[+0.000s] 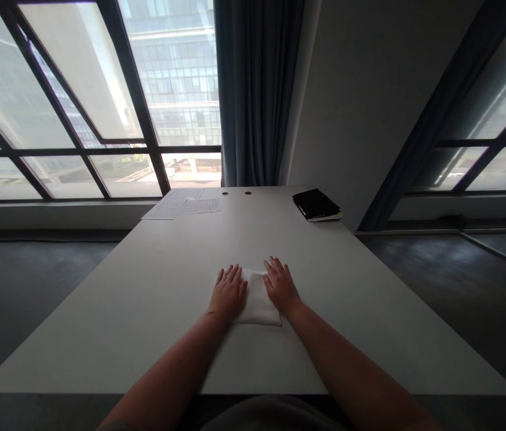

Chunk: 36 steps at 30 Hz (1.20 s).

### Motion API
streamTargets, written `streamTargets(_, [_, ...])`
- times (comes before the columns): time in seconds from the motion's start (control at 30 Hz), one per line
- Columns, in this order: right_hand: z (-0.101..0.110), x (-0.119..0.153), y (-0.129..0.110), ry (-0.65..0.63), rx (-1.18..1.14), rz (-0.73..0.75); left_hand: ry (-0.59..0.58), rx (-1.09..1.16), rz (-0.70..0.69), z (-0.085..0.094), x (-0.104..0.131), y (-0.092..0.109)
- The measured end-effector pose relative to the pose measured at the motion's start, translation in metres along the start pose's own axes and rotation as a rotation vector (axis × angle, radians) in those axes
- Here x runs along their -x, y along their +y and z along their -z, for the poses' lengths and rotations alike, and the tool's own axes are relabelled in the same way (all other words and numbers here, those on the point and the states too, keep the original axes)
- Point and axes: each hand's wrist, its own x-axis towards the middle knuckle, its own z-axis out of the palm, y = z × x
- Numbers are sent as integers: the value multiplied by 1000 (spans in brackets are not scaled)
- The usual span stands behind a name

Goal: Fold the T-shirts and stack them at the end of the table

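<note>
A white folded cloth (pixel 259 302) lies flat on the white table (pixel 145 335), in front of my body. On its left part rests my left hand (pixel 229 290), palm down with the fingers stretched forward. My right hand (pixel 280 284) lies over the cloth's right edge, its fingers spread and pointing forward. Neither hand grips the cloth. Between the two hands the middle of the cloth shows; what lies under the palms is hidden.
Several printed sheets of paper (pixel 181 207) lie at the table's far left corner. A black notebook (pixel 315 205) sits near the far right edge. Two small round holes (pixel 236 193) are at the far end, before a dark curtain (pixel 259 96) and windows.
</note>
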Motion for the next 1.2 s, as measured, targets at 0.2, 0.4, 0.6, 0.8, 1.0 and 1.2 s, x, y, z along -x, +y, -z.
streamTargets(0.2, [-9,12,-9,-220,-49,19,-151,0,57,-5,2,0])
streamTargets(0.4, [-11,9,-6,-203,-49,-1,-173,8,177,-1,1,-6])
streamTargets(0.6, [-12,5,1,-117,-36,-31,-146,35,163,-6,-2,-17])
streamTargets(0.8, [-15,3,7,-78,-46,-54,-132,67,173,-5,-3,-22])
streamTargets(1.0, [-18,3,11,-12,-90,-36,-39,122,167,0,-4,-28])
streamTargets(1.2, [-9,3,14,89,-244,45,-7,175,293,10,-11,-52])
